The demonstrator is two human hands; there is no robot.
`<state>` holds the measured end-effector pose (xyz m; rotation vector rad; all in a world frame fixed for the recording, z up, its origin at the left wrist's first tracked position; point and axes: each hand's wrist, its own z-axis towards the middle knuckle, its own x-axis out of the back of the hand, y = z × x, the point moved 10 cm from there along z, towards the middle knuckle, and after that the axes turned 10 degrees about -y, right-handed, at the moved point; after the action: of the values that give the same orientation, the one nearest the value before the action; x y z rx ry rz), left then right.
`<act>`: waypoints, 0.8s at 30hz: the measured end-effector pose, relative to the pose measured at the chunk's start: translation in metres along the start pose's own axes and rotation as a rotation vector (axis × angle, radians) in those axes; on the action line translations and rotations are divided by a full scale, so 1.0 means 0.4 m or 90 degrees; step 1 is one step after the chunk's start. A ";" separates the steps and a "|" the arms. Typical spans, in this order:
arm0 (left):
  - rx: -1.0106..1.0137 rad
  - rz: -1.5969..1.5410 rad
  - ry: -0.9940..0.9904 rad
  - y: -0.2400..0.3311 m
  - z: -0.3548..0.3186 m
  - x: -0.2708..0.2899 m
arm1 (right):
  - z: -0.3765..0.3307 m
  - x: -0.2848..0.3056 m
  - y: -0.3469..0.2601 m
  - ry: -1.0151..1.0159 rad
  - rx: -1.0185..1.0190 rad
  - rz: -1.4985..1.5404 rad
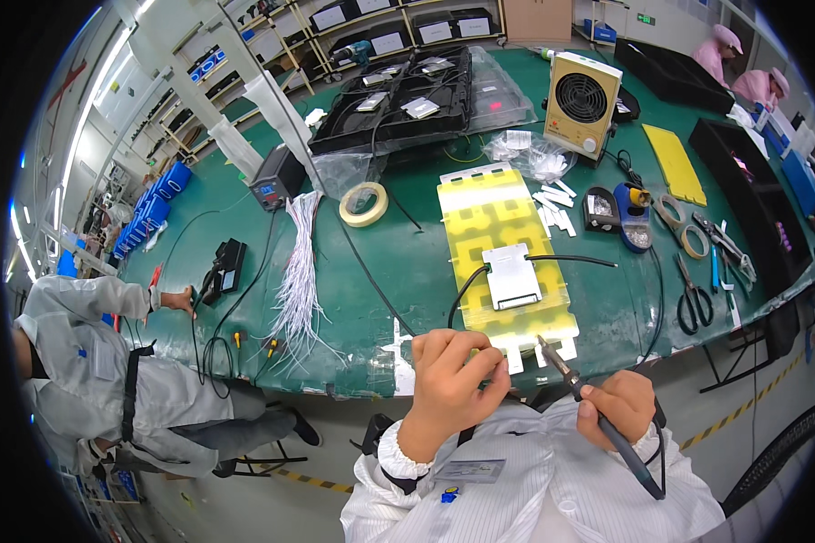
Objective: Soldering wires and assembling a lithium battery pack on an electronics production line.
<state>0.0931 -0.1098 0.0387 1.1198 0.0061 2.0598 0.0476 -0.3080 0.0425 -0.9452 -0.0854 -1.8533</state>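
Our right hand (620, 405) closes around the soldering iron (623, 450), its tip near the closest edge of the yellow sheet (469, 262). Our left hand (457, 385) curls its fingers inward; they hide whether they pinch anything, so we cannot tell. Beyond both hands, the flat white box (513, 278) lies on the sheet.

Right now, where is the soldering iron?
In the head view's lower right, the soldering iron is in the right hand, tip near the yellow sheet.
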 end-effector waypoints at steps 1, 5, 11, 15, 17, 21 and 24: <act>0.005 -0.014 -0.010 -0.003 0.001 -0.007 | -0.002 0.003 0.000 0.009 -0.001 0.003; -0.002 -0.013 -0.012 0.001 0.004 -0.012 | -0.011 0.005 0.000 0.012 -0.003 0.005; 0.001 -0.012 -0.016 0.000 0.009 -0.015 | -0.012 0.003 0.003 0.017 -0.006 0.004; 0.006 -0.010 -0.022 -0.001 0.007 -0.023 | -0.011 0.002 0.004 0.017 -0.006 0.001; 0.005 -0.005 -0.021 0.000 0.007 -0.023 | -0.012 0.005 0.002 0.021 0.002 0.004; 0.005 -0.010 -0.028 -0.001 0.013 -0.026 | -0.013 0.002 0.005 0.014 -0.003 0.004; 0.001 -0.017 -0.035 0.002 0.018 -0.030 | -0.015 0.002 0.008 0.025 -0.009 0.007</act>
<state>0.1014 -0.1206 0.0349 1.1714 -0.0055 2.0051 0.0465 -0.3128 0.0379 -0.9168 -0.0433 -1.8633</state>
